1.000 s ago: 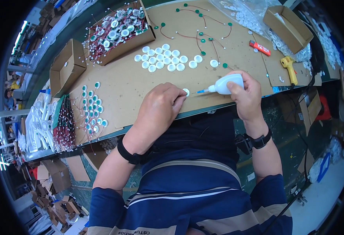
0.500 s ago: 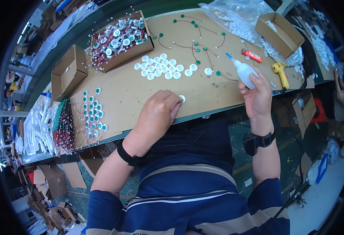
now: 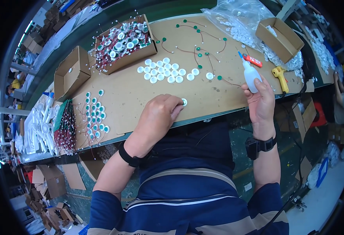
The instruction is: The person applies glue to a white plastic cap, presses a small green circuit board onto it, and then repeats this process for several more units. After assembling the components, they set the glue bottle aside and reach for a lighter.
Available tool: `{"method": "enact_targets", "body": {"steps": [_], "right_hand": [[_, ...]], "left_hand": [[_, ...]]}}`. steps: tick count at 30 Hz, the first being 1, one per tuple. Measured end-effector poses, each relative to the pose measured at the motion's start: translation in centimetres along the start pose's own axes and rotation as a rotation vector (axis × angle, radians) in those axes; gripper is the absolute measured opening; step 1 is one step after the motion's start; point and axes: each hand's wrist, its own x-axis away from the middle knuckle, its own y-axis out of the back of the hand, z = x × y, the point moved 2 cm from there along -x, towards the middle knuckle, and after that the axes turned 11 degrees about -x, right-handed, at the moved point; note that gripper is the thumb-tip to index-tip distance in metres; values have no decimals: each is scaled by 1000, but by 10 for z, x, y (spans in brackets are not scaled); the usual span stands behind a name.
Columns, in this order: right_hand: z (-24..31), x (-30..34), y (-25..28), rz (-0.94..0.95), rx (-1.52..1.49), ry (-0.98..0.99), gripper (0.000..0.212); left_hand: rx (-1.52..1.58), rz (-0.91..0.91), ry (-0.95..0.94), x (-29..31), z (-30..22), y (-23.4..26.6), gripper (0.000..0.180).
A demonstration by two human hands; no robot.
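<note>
My left hand (image 3: pixel 159 115) rests low over the near part of the table, its fingertips pressed together on the edge of a small white round cap (image 3: pixel 184 102). In my right hand (image 3: pixel 262 102) is a white squeeze bottle (image 3: pixel 251 77) with a blue tip, its nozzle directed up and away from the cap. Several white round caps (image 3: pixel 167 73) lie grouped beyond my left hand. One more cap (image 3: pixel 209 76) sits apart, close to a green disc (image 3: pixel 219 78) with a red wire.
Left stand an open carton (image 3: pixel 68 87), a carton full of wired discs (image 3: pixel 153 50), rows of green-centred caps (image 3: pixel 97 106) and a wire bundle (image 3: pixel 64 131). A red tube (image 3: pixel 253 60), yellow glue gun (image 3: pixel 280 79), cardboard tray (image 3: pixel 293 45) and plastic bag (image 3: pixel 238 15) are right.
The squeeze bottle in my right hand has tilted more upright and shifted slightly right and down. My left hand stays at the cap, and the whole view has shifted a little.
</note>
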Motion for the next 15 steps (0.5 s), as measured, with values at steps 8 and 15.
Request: {"method": "enact_targets", "body": {"steps": [8,15], "right_hand": [[8,-8,11,24,-40,18,46],[-7,-39,2,45,-52,83,40]], "left_hand": [[-90,15,-115,-5,-12,0,6],[-70,16,-114,-7,-2,7,9]]}}
